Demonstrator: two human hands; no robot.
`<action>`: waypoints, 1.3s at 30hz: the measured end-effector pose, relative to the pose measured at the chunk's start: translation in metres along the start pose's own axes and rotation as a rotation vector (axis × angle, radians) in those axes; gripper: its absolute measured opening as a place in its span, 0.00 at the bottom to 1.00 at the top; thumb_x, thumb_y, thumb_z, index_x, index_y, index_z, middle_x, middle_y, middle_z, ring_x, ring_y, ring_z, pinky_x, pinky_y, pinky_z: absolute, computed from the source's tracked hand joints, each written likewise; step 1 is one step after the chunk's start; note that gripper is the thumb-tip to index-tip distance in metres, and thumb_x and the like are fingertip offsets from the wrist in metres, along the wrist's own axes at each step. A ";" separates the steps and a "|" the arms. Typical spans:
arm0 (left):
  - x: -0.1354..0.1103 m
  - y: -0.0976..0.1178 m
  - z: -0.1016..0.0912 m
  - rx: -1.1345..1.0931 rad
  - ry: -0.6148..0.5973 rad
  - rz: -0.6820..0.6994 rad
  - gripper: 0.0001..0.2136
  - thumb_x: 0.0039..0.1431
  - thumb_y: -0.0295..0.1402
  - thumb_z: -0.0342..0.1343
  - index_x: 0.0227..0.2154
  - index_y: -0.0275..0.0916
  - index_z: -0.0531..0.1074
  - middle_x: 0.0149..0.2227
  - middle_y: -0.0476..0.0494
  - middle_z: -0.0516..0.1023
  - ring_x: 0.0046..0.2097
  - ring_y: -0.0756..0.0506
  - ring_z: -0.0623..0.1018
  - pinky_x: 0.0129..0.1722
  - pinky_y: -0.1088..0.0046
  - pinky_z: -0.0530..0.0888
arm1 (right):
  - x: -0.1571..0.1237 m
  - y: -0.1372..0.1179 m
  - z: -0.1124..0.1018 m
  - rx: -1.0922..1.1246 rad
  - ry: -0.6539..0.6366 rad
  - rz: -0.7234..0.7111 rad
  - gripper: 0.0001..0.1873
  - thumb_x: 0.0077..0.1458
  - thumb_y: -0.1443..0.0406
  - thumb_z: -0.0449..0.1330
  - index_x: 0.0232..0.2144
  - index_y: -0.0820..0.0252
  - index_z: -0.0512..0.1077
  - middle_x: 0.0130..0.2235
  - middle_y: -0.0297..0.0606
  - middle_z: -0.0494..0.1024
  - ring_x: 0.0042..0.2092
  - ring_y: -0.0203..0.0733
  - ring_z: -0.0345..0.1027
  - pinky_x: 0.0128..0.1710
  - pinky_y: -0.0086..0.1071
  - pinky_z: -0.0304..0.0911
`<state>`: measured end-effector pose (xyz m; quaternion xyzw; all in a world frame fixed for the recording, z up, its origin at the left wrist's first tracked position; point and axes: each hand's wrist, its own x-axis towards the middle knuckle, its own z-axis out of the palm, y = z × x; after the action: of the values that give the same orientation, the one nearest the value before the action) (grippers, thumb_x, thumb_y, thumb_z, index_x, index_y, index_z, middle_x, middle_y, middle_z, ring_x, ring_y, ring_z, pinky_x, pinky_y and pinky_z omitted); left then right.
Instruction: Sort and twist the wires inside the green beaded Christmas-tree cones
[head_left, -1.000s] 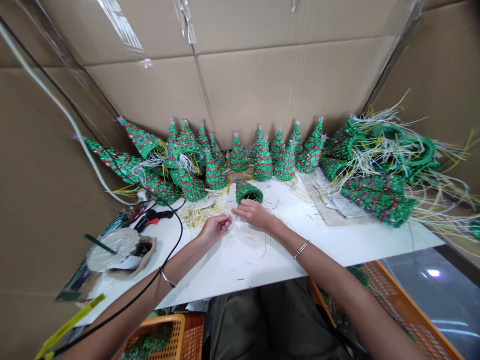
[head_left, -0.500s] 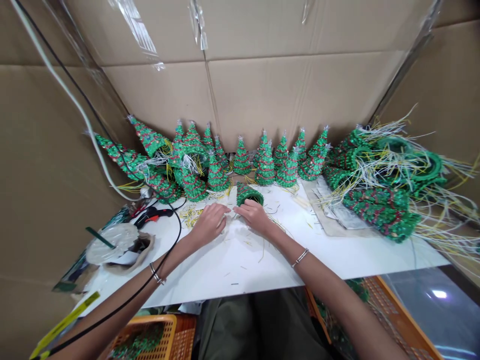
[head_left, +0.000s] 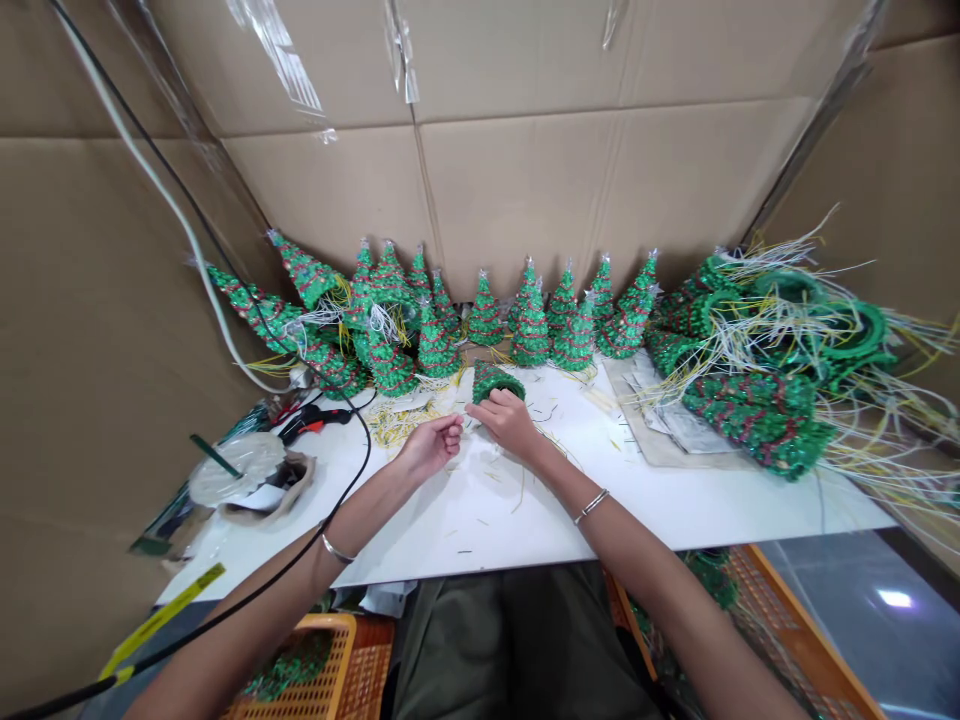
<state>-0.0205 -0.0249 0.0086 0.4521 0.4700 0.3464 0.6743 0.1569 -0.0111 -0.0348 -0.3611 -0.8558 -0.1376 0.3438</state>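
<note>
A small green tinsel Christmas tree (head_left: 489,377) lies on its side on the white tabletop (head_left: 525,530), its hollow base turned toward me. At the rim of that base is my right hand (head_left: 508,422), closed, with thumb and forefinger pinched together. My left hand (head_left: 433,446) is just left of it, palm partly turned up and fingers curled into a pinch. The two sets of fingertips almost meet. Whatever thin thing they pinch is too small to make out. Yellow and white wire clippings (head_left: 394,425) are scattered beside my left hand.
Several finished-looking trees (head_left: 530,330) stand along the cardboard wall (head_left: 525,180). More trees with long loose wires (head_left: 757,340) are piled at the right. A black-and-red tool (head_left: 315,422), a spool (head_left: 232,468) and a hanging black cable (head_left: 367,440) are at the left. Orange baskets (head_left: 341,660) sit below the table.
My left hand has rolled from palm down to palm partly up, with its fingers curling in. My right hand stays at the tree's base. The view has shifted slightly.
</note>
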 end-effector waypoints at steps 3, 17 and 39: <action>0.002 0.007 -0.006 0.201 0.050 0.136 0.09 0.56 0.35 0.51 0.30 0.34 0.71 0.25 0.46 0.69 0.26 0.50 0.67 0.27 0.74 0.63 | -0.002 0.002 0.000 0.028 0.025 0.044 0.15 0.64 0.70 0.48 0.40 0.60 0.75 0.27 0.39 0.72 0.34 0.42 0.56 0.35 0.36 0.48; -0.003 0.009 -0.006 1.157 0.230 0.808 0.12 0.62 0.37 0.48 0.25 0.38 0.68 0.30 0.42 0.70 0.37 0.43 0.68 0.40 0.65 0.65 | -0.004 -0.001 0.001 0.074 0.022 0.118 0.15 0.65 0.66 0.49 0.39 0.59 0.76 0.28 0.39 0.75 0.35 0.42 0.56 0.36 0.36 0.49; 0.001 0.034 -0.019 1.403 0.037 1.062 0.12 0.64 0.37 0.48 0.28 0.39 0.71 0.33 0.40 0.75 0.37 0.44 0.69 0.39 0.65 0.63 | 0.003 0.001 -0.002 0.075 0.028 0.180 0.13 0.64 0.67 0.51 0.40 0.58 0.76 0.30 0.39 0.75 0.35 0.42 0.57 0.36 0.35 0.49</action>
<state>-0.0395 -0.0064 0.0373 0.9153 0.3129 0.2529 -0.0169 0.1571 -0.0099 -0.0309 -0.4213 -0.8197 -0.0791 0.3799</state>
